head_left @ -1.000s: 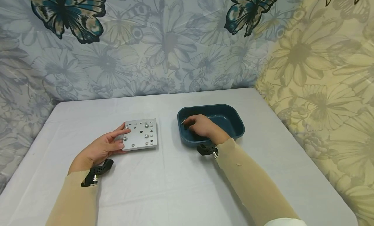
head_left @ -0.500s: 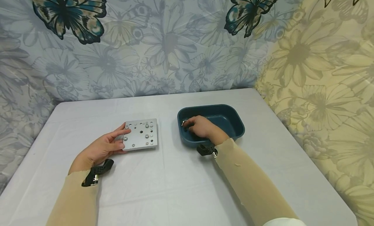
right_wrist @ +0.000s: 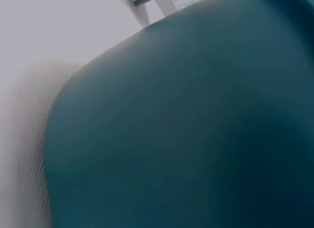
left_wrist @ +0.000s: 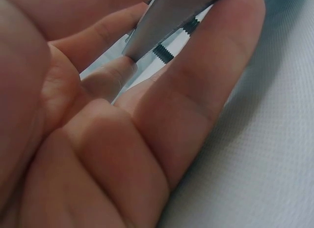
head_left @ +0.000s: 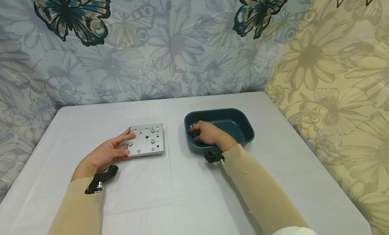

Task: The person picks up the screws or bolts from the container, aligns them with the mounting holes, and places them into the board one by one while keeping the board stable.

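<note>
My left hand (head_left: pixel 104 152) grips the left edge of a silver metal plate (head_left: pixel 143 140), thumb on its top face and fingers around the edge. The plate has several holes, and screws sit in some of them. In the left wrist view, threaded screw ends (left_wrist: pixel 163 53) stick out below the plate (left_wrist: pixel 167 19). My right hand (head_left: pixel 209 133) reaches into the left part of a dark blue tub (head_left: pixel 235 122). Its thumb and index finger are loosely bent and apart, beside small shiny metal parts (head_left: pixel 191 126). The other fingertips are hidden.
A white cloth covers the table (head_left: pixel 170 194). The right wrist view is filled mostly by the tub's outer wall (right_wrist: pixel 162 120), with the plate's blurred edge (right_wrist: pixel 164 2) at the top. A patterned curtain (head_left: pixel 176 59) hangs behind the table.
My right hand has shifted slightly within the tub, its fingers moving among the small metal parts. The left hand and the plate have stayed put.
</note>
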